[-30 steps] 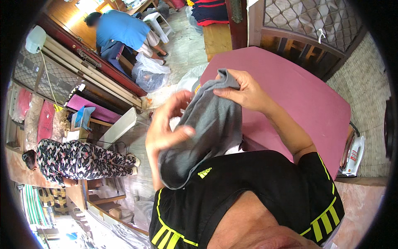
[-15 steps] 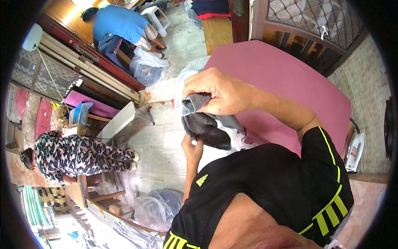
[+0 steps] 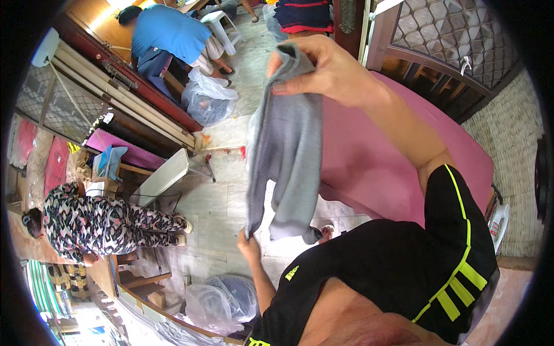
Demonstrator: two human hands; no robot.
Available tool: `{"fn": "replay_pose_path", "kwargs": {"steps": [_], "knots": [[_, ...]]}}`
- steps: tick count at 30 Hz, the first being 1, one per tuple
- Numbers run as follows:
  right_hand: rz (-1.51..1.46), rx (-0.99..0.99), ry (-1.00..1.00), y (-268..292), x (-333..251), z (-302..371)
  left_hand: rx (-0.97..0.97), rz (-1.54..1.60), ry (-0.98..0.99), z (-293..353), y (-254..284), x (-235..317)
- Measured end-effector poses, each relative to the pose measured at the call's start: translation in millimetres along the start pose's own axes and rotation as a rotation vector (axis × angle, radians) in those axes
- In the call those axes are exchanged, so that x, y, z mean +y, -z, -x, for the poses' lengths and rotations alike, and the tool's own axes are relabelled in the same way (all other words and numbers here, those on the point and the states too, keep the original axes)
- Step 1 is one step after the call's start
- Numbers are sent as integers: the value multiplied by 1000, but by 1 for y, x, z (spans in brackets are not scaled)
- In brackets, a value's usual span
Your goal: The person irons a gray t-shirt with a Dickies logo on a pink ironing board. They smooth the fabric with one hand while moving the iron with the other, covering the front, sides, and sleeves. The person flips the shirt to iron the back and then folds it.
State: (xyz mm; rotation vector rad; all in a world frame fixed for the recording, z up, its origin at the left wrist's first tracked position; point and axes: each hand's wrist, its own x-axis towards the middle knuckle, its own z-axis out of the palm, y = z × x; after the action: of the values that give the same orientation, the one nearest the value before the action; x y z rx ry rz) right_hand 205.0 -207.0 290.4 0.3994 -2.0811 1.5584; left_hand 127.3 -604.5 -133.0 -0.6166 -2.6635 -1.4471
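Observation:
A pair of grey trousers [image 3: 291,138] hangs stretched between my two hands, waist end up, the legs hanging apart below. My right hand [image 3: 314,66], raised over the near left end of the pink padded board, grips the gathered waist end between thumb and fingers. Lower down, my left hand [image 3: 249,247] pinches the bottom end of the left-hand leg. The other leg falls loose near my black shirt. Beyond the cloth, the pink padded board [image 3: 404,150] stretches to the right, partly covered by my right forearm.
An iron [image 3: 499,226] stands by the board's right end. One person [image 3: 170,34] in blue bends over at upper left; another [image 3: 104,222] in patterned clothes works at left. Plastic bags [image 3: 222,297] lie on the floor. A white stool [image 3: 220,30] and folded dark cloths [image 3: 303,14] are farther off.
The trousers were bunched up close to me; now they hang at full length. My right hand has gone up and away, and my left hand has come lower and a little left.

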Motion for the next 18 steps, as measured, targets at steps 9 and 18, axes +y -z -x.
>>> {"fn": "replay_pose_path", "kwargs": {"steps": [9,18], "knots": [[978,-217,-59,100,211,-109,426,23,-130,-186,143,7],[781,305,-31,291,117,-212,779,-93,-516,-316,242,294]]}}
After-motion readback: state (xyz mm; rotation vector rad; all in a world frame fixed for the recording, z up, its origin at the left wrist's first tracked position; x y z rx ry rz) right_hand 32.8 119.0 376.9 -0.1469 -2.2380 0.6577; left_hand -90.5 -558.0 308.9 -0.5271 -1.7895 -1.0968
